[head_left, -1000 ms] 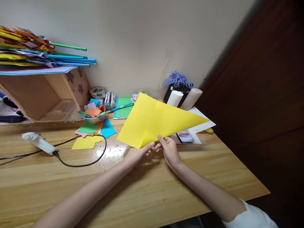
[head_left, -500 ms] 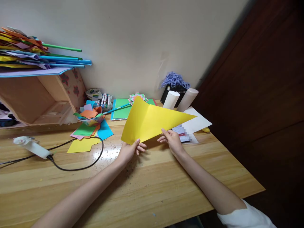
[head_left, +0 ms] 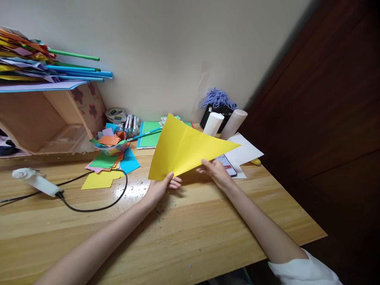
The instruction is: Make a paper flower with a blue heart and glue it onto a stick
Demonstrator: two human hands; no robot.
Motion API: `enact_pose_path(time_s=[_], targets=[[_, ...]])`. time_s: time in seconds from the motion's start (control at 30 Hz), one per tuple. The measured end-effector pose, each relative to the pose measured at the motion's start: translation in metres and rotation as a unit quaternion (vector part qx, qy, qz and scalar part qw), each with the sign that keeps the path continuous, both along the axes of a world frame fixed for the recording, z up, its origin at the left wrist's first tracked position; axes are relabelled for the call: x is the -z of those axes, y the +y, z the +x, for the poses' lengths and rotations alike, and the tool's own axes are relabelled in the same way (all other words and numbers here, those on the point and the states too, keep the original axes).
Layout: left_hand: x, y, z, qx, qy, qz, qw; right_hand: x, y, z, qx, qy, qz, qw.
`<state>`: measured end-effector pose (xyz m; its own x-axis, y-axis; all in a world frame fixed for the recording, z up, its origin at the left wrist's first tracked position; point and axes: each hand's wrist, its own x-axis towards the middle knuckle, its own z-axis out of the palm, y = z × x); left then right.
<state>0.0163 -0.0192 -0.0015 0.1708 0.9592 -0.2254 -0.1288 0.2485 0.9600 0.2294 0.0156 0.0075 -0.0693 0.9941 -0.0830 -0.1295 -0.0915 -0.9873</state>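
Observation:
A sheet of yellow paper [head_left: 187, 148] with a faint crease and a long point to the right is held up over the table. My left hand [head_left: 163, 186] pinches its lower edge near the left corner, thumb on the front face and fingers behind. Farther right, my right hand [head_left: 215, 171] grips the same lower edge between thumb and fingers, partly blurred. Just behind the right hand lies a phone [head_left: 229, 166] on white paper [head_left: 245, 148]. The sheet covers part of a paper flower [head_left: 166, 118] with a blue stem.
At left lie a glue gun [head_left: 38, 183] with a black cord and paper scraps [head_left: 103, 160] beside a bowl [head_left: 114, 149]. A box [head_left: 89, 107] carries paper and sticks. White rolls [head_left: 213, 123] and purple yarn [head_left: 218, 99] stand at the wall. The table edge [head_left: 297, 198] runs along the right.
The yellow paper has tilted a little, its crease looking flatter and its right tip slightly lower and further left. Both hands keep their hold. The whole view has shifted slightly.

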Motion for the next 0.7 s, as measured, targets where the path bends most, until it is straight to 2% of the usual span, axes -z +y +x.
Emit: enact_pose_path(time_s=[0.07,0.1,0.27,0.5,0.7], targets=[[-0.002,-0.001,0.000,0.020,-0.004,0.012,1.000,0.001,-0.012,-0.020,-0.088,-0.045,-0.012,0.995],[-0.002,-0.001,0.000,0.031,0.001,0.019,0.999,0.001,-0.018,-0.028,-0.101,-0.052,-0.011,0.993],[-0.005,-0.002,0.001,0.075,0.037,0.052,0.995,-0.001,-0.031,-0.044,-0.090,-0.069,-0.005,0.994],[-0.006,0.002,-0.001,0.040,0.036,0.081,0.995,-0.004,-0.013,-0.017,-0.033,-0.093,-0.005,0.995],[0.005,0.012,-0.013,0.031,0.052,0.085,0.995,-0.010,0.007,0.027,0.008,-0.121,0.001,0.993]])
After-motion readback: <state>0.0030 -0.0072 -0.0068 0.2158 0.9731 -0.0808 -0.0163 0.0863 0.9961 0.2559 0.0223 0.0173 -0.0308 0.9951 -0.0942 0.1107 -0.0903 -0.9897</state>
